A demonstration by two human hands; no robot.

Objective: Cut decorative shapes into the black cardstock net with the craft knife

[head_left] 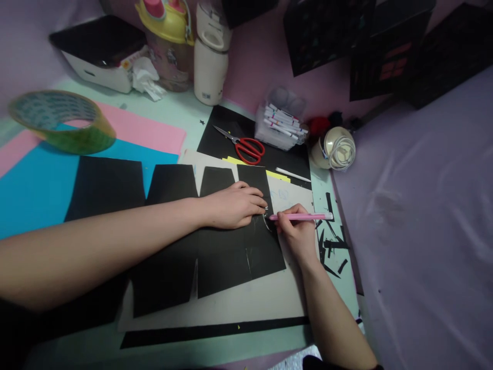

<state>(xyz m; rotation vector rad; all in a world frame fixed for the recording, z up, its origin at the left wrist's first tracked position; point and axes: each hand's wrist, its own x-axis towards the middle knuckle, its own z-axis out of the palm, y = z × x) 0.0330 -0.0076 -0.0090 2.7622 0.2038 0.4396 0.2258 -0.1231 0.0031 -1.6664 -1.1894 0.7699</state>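
A wide sheet of black paper (227, 257) with wedge-shaped cuts along its upper and lower edges lies over a pale board (269, 293). My left hand (231, 207) rests flat on the paper, fingers stretched toward its right side. Pinched in my right hand (298, 231) is a pink pen (296, 217), held nearly level with its tip pointing left at the paper's right edge. Thin white lines show on the paper between the pen tip and my left fingertips. Whether the tip touches the paper I cannot tell.
Red-handled scissors (248, 149) and a white pen (292, 174) lie on black paper behind. A marker box (279, 123), a white bottle (210, 67) and a tape roll (77, 136) stand farther back. Black scraps (333, 244) litter the right side.
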